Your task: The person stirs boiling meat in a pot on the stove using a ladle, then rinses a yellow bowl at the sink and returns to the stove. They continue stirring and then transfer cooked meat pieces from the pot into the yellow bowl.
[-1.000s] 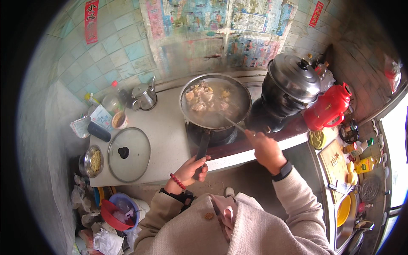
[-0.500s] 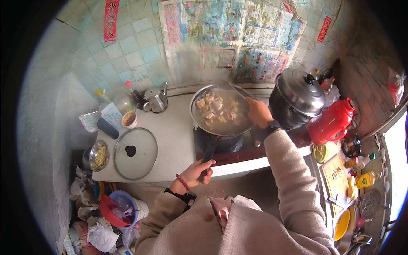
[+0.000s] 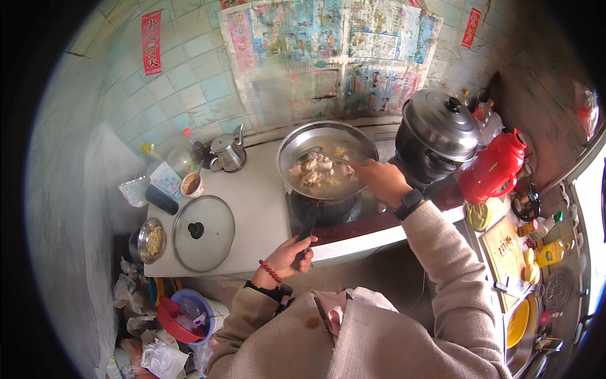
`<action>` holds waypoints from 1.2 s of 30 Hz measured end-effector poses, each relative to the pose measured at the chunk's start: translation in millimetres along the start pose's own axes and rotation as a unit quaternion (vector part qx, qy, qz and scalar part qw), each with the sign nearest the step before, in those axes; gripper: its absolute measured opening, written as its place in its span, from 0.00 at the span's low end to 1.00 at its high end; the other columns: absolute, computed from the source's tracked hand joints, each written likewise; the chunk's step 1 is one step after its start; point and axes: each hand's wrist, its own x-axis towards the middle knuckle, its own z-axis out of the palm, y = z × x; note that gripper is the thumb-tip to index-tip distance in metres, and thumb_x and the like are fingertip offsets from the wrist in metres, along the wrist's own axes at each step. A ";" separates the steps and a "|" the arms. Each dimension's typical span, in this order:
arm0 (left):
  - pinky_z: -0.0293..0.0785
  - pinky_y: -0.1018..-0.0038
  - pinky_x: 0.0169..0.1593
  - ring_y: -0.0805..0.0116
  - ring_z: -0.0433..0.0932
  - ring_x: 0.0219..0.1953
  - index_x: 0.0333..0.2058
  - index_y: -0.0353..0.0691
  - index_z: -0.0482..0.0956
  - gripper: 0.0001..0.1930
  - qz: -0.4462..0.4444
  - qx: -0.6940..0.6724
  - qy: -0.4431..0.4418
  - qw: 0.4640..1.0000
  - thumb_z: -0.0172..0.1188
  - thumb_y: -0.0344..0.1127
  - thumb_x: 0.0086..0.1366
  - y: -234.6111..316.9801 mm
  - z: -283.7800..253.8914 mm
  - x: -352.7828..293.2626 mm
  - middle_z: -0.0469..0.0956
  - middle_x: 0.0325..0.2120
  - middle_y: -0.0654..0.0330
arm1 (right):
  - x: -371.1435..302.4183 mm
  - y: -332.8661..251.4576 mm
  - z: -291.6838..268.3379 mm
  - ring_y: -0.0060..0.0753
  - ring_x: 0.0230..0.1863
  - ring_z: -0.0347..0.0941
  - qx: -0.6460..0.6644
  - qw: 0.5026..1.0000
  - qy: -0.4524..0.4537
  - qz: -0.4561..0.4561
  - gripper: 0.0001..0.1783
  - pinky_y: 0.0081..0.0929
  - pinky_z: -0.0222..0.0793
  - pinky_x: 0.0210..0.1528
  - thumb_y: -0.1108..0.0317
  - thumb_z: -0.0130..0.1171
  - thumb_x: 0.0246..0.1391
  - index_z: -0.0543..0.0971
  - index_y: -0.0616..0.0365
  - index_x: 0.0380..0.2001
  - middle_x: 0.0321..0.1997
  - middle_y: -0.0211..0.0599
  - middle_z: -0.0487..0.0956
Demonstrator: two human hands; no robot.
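Note:
A steel wok (image 3: 285, 176) sits on the stove burner, with chunks of meat (image 3: 311, 177) in cloudy broth. My left hand (image 3: 291, 254) is closed round the wok's black handle (image 3: 308, 218). Over the right rim, my right hand (image 3: 382, 181) grips a metal spatula (image 3: 334, 158). The spatula's head lies in the broth at the far left side of the meat, partly sunk, so its exact shape is hard to make out.
Left of the wok are a glass lid (image 3: 218, 237), a kettle (image 3: 228, 152) and a metal bowl (image 3: 151, 240) of chopped pale pieces. Right of it stand a large lidded pot (image 3: 440, 126) and a red thermos (image 3: 493, 168). Buckets (image 3: 207, 316) are on the floor at left.
The spatula has swung from the wok's far rim down into the broth, moving left and nearer. The meat is gathered closer together. My left hand stays on the handle.

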 end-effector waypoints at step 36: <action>0.60 0.78 0.25 0.76 0.62 0.20 0.47 0.44 0.65 0.16 -0.001 0.006 -0.013 1.000 0.53 0.44 0.67 0.8 -1.6 -0.7 0.66 0.22 0.65 | -51.7 -25.7 46.0 0.43 0.22 0.78 -0.062 0.987 0.020 0.150 0.22 0.37 0.74 0.21 0.69 0.47 0.54 0.68 0.47 0.54 0.31 0.40 0.74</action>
